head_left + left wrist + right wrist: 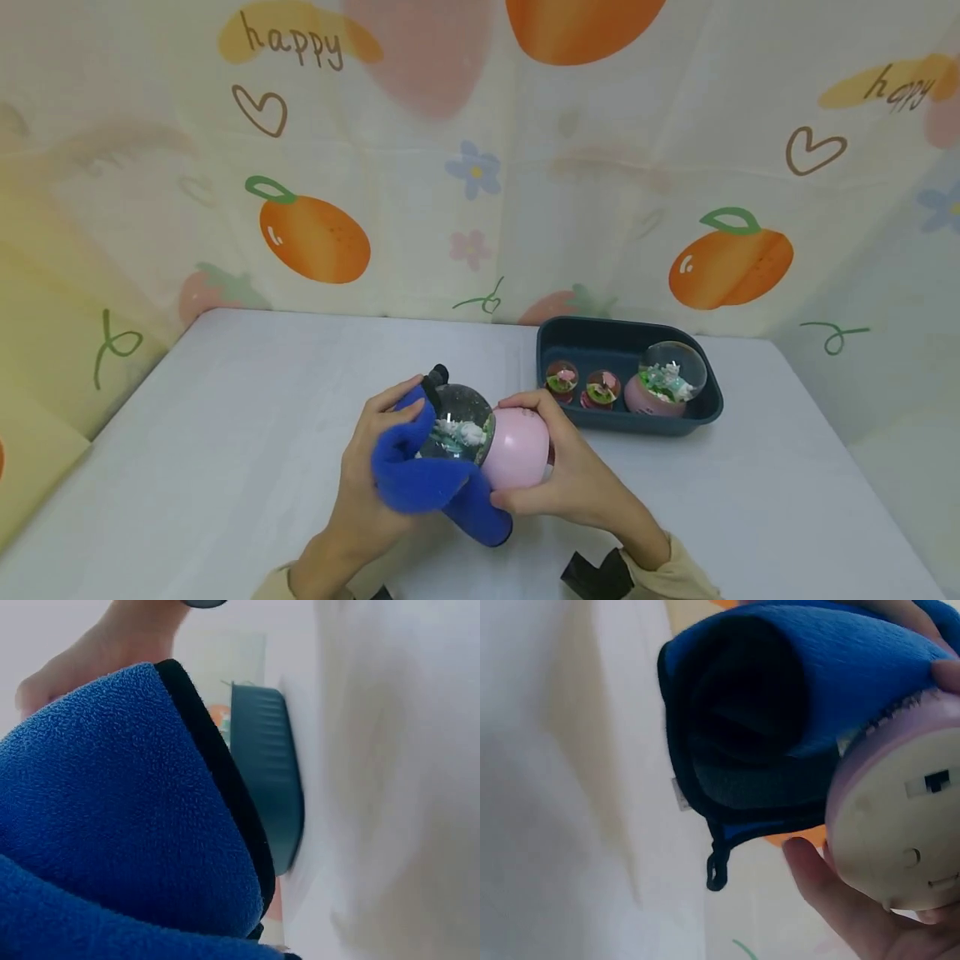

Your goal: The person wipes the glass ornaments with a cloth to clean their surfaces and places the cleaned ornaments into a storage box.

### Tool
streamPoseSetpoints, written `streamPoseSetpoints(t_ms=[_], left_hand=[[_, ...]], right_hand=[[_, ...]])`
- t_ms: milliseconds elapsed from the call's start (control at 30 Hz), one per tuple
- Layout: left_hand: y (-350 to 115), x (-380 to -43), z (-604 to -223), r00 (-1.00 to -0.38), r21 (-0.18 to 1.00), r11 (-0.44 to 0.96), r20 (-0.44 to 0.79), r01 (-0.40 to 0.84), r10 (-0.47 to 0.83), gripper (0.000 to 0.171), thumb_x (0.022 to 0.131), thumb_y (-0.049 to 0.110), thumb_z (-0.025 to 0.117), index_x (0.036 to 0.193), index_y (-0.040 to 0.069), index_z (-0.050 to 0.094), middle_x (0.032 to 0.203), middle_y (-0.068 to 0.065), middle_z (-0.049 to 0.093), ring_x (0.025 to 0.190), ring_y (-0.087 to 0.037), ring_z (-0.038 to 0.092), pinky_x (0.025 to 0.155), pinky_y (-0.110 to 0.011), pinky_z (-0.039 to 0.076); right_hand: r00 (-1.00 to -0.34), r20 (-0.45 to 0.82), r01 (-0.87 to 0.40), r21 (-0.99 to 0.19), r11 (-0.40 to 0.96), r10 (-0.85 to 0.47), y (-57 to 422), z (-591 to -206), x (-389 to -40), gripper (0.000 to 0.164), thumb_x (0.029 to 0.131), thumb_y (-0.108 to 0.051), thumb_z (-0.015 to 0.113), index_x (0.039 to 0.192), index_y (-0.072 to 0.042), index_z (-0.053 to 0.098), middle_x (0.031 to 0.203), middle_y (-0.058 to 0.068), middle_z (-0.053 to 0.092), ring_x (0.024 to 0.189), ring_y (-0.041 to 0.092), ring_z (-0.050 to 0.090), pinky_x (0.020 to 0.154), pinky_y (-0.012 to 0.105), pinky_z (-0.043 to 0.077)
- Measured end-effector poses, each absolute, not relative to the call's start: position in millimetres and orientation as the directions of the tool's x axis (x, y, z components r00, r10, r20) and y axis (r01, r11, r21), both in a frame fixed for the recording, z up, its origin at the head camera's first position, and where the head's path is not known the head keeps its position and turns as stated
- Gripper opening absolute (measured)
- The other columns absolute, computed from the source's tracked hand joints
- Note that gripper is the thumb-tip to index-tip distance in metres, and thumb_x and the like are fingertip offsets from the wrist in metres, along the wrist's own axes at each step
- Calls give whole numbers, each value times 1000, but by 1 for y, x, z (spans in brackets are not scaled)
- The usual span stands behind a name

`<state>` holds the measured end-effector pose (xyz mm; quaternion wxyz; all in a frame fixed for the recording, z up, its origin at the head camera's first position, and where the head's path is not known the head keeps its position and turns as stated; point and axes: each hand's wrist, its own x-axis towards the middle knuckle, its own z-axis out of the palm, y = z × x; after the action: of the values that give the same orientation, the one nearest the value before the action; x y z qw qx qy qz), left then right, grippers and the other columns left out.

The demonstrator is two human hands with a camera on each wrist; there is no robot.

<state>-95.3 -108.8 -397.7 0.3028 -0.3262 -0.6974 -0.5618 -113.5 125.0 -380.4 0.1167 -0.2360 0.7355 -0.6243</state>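
A snow globe (459, 421) with a pink base (517, 448) is held up tilted between my two hands, its glass toward the left. My right hand (573, 467) grips the pink base; the pale underside (900, 825) with a small dark socket faces the right wrist view. With my left hand (367, 471) I hold a blue cloth (423, 475) with black edging against the glass dome. The cloth wraps the dome's left and lower side and hangs down below it. White and teal figures show inside the glass. In the left wrist view the cloth (127, 802) hides the globe.
A dark teal tray (592, 333) stands at the back right of the white table (225, 417). In it are two small globes (562, 379) and a larger snow globe (667, 379) with a pink base. A printed cloth backdrop (420, 208) hangs behind.
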Motion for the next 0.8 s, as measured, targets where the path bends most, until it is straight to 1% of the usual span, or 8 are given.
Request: streamPoseSetpoints(t_ms=[67, 133, 233, 333, 467, 567, 700, 800], left_hand=[[-109, -95, -395, -621, 607, 141, 777, 782, 99, 59, 82, 24, 82, 122, -10, 54, 142, -23, 49, 136, -20, 48, 108, -22, 42], [-110, -93, -393, -663, 651, 137, 743, 747, 88, 57, 77, 9, 84, 122, -8, 55, 142, -20, 50, 136, -19, 49, 107, -21, 42], [-111, -91, -390, -737, 718, 170, 668, 675, 102, 69, 66, -6, 86, 126, -5, 52, 144, -19, 49, 135, -15, 49, 106, -21, 44], [-111, -90, -388, -794, 756, 245, 593, 606, 134, 81, 63, -5, 88, 133, 2, 48, 148, -12, 45, 133, -12, 50, 103, -22, 45], [-111, -88, -386, -797, 709, 381, 583, 593, 156, 88, 62, 6, 93, 136, 10, 47, 149, -5, 45, 127, -17, 55, 98, -29, 51], [-111, -88, -386, -779, 666, 436, 608, 606, 155, 84, 62, 8, 93, 133, 10, 49, 148, -5, 48, 123, -23, 59, 96, -31, 53], [-113, -89, -386, -768, 681, 386, 625, 622, 137, 69, 65, 1, 89, 126, 4, 55, 143, -12, 54, 126, -23, 59, 100, -24, 49], [-113, -90, -386, -772, 713, 317, 625, 625, 115, 57, 69, -6, 84, 120, 2, 59, 139, -18, 57, 129, -18, 56, 104, -21, 45]], right_hand=[[-863, 150, -229, -967, 109, -482, 124, -381, -113, 77, 69, -11, 84, 133, -14, 42, 130, 14, 51, 105, 32, 60, 74, 35, 60], [-862, 193, -274, -955, 110, -469, 122, -382, -113, 76, 69, -11, 85, 132, -15, 44, 128, 13, 54, 102, 30, 62, 73, 34, 60], [-854, 277, -374, -915, 151, -441, 121, -383, -112, 75, 67, -11, 87, 131, -16, 47, 124, 9, 58, 100, 23, 63, 73, 33, 59], [-835, 350, -469, -856, 218, -425, 120, -383, -111, 77, 65, -11, 90, 130, -17, 49, 123, 4, 60, 102, 18, 62, 76, 32, 59], [-813, 392, -539, -785, 304, -431, 119, -382, -110, 80, 63, -13, 92, 131, -16, 49, 127, 3, 59, 107, 16, 61, 82, 31, 58], [-811, 398, -553, -760, 342, -428, 118, -382, -110, 83, 62, -14, 92, 132, -16, 47, 129, 4, 58, 109, 16, 60, 83, 30, 58], [-801, 428, -571, -757, 318, -418, 118, -383, -111, 83, 62, -13, 91, 132, -17, 47, 130, 4, 58, 111, 18, 59, 82, 31, 58], [-786, 459, -592, -752, 291, -414, 120, -384, -112, 82, 62, -11, 92, 131, -17, 49, 130, 4, 58, 115, 20, 59, 82, 32, 58]])
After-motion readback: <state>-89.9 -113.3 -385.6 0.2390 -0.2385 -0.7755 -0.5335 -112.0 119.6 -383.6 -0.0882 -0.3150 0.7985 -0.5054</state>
